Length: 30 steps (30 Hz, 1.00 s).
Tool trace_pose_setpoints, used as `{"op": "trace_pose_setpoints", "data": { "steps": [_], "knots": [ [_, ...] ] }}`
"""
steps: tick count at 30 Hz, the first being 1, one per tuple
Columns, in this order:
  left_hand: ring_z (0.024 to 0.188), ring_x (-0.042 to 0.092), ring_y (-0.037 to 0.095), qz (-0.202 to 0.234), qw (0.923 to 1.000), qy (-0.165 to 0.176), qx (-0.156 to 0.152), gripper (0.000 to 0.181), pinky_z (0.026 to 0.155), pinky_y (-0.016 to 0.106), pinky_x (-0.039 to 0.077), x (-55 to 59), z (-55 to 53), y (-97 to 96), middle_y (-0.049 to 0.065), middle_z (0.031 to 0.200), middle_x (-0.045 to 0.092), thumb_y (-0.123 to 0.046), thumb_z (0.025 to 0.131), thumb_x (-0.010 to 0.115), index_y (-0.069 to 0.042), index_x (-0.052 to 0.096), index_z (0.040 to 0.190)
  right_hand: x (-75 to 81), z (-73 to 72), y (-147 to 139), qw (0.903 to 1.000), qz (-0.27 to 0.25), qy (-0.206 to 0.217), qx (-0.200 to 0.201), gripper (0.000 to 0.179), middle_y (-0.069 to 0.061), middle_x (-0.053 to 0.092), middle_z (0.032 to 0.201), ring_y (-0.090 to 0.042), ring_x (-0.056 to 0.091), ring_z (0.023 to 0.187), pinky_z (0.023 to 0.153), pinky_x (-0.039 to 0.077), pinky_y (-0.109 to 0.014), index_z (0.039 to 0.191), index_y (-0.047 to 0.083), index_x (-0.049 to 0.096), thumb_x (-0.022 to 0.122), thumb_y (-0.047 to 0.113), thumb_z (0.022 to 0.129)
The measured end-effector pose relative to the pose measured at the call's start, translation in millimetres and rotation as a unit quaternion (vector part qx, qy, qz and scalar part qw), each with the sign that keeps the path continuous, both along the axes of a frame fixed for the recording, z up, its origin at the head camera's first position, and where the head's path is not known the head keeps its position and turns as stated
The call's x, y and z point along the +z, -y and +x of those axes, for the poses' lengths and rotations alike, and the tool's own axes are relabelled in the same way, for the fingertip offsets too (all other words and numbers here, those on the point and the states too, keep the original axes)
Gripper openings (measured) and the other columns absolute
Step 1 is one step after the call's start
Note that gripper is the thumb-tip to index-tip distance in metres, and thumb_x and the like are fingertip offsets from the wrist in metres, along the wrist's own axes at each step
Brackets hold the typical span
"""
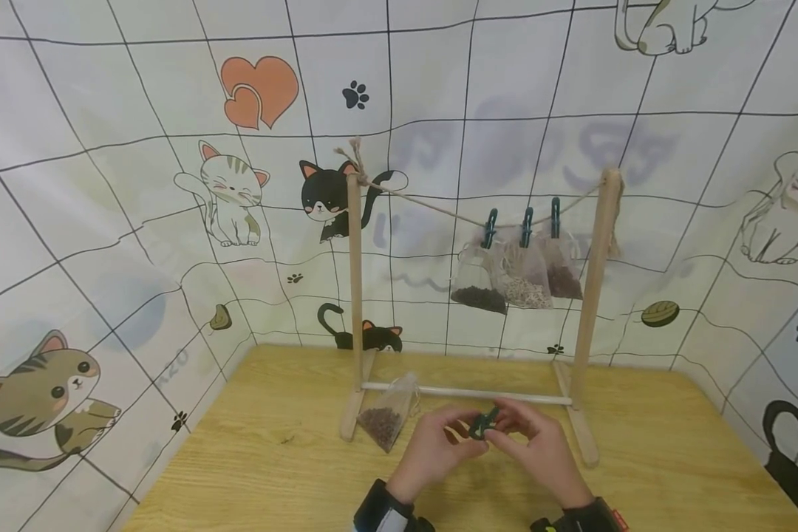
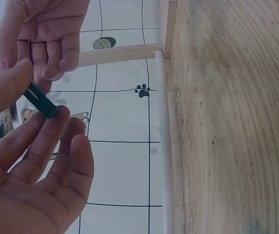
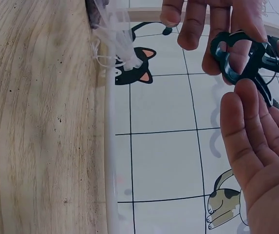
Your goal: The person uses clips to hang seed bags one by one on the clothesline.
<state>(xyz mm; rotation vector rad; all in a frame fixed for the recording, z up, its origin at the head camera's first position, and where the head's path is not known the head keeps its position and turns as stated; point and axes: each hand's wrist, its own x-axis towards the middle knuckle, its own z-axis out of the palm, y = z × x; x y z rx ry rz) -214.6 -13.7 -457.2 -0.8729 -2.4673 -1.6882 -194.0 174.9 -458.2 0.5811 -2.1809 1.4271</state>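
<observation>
Low over the table, both hands meet at a dark green clothespin [image 1: 482, 425]. My left hand [image 1: 437, 445] pinches one end of it between thumb and fingertips. From the other side, my right hand [image 1: 535, 449] pinches it with thumb and index finger. Its heart-shaped opening shows in the right wrist view, where the clothespin [image 3: 232, 74] lies between the two hands. A mesh drawstring bag with brown contents [image 1: 382, 425] lies beside the left hand, near the rack's left foot. Part of the clothespin is covered by fingers.
A wooden rack [image 1: 355, 288] stands behind the hands, with a white crossbar [image 1: 465, 394] low down. Along its sagging rope [image 1: 432, 207], green clothespins [image 1: 490, 229] hold three filled mesh bags [image 1: 524, 288] towards the right post [image 1: 595, 295]. Cat-print fabric [image 1: 425, 74] surrounds the wooden table [image 1: 259, 436].
</observation>
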Motion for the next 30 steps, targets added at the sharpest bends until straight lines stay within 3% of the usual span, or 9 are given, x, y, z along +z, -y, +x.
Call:
{"op": "trace_pose_setpoints", "data": {
  "steps": [9,13,15,18,22,26,30],
  "knots": [
    [0.088,0.06,0.012,-0.015,0.9997,-0.015,0.009,0.04,0.07,0.022,0.047,0.2,-1.3,-0.7,-0.002,0.107,0.065,-0.034,0.079,0.071,-0.022,0.062,0.117,1.8,-1.0,-5.2,0.9993,-0.032,0.016,0.011,0.038,-0.005,0.068,0.085,-0.012,0.064,0.077,0.068,0.053,-0.03,0.112,0.006,0.062,0.072,0.007,0.076],
    [0.089,0.058,0.013,-0.058,0.9951,-0.048,0.065,0.04,0.07,0.022,0.046,-1.3,-7.9,8.6,0.001,0.108,0.064,-0.031,0.084,0.066,-0.017,0.06,0.121,2.0,-1.2,-7.2,0.9988,-0.018,0.043,-0.015,0.035,0.0,0.068,0.085,-0.01,0.064,0.076,0.068,0.053,-0.029,0.109,0.012,0.065,0.074,0.015,0.075],
    [0.09,0.058,0.015,-0.083,0.9871,-0.084,0.108,0.038,0.07,0.024,0.046,-2.1,-14.0,16.4,0.003,0.109,0.063,-0.027,0.085,0.064,-0.014,0.059,0.121,1.6,-1.5,-8.8,0.9982,-0.007,0.057,-0.02,0.035,0.002,0.067,0.085,-0.008,0.064,0.076,0.068,0.053,-0.029,0.108,0.015,0.065,0.074,0.019,0.074],
    [0.098,0.058,0.023,-0.143,0.9647,-0.135,0.175,0.039,0.077,0.031,0.049,-3.7,-25.9,29.8,0.009,0.114,0.061,-0.022,0.085,0.063,-0.008,0.058,0.122,0.8,-2.3,-11.4,0.9976,0.01,0.066,-0.017,0.035,0.004,0.067,0.086,-0.007,0.063,0.077,0.069,0.053,-0.029,0.108,0.016,0.066,0.074,0.023,0.075],
    [0.106,0.057,0.031,-0.21,0.9369,-0.157,0.232,0.041,0.085,0.04,0.049,-6.9,-43.8,45.3,0.016,0.118,0.059,-0.019,0.084,0.063,-0.004,0.057,0.122,0.9,-3.1,-13.6,0.997,0.033,0.069,-0.011,0.036,0.006,0.066,0.086,-0.007,0.062,0.075,0.068,0.053,-0.029,0.108,0.017,0.066,0.074,0.026,0.075],
    [0.103,0.058,0.033,-0.238,0.9233,-0.165,0.253,0.041,0.087,0.045,0.048,-13.1,-59.3,55.9,0.018,0.114,0.06,-0.018,0.081,0.067,-0.002,0.059,0.118,2.9,-2.0,-13.8,0.9936,0.037,0.105,-0.021,0.035,0.007,0.067,0.084,-0.006,0.062,0.075,0.068,0.052,-0.027,0.105,0.019,0.068,0.075,0.029,0.073],
    [0.103,0.058,0.037,-0.248,0.9187,-0.178,0.25,0.041,0.087,0.052,0.046,-23.1,-69.8,62.3,0.02,0.114,0.06,-0.022,0.078,0.069,-0.003,0.061,0.114,6.9,0.7,-13.2,0.9841,0.021,0.173,-0.035,0.032,0.003,0.069,0.085,-0.007,0.064,0.076,0.069,0.052,-0.026,0.101,0.019,0.069,0.076,0.03,0.072]
  ]
}}
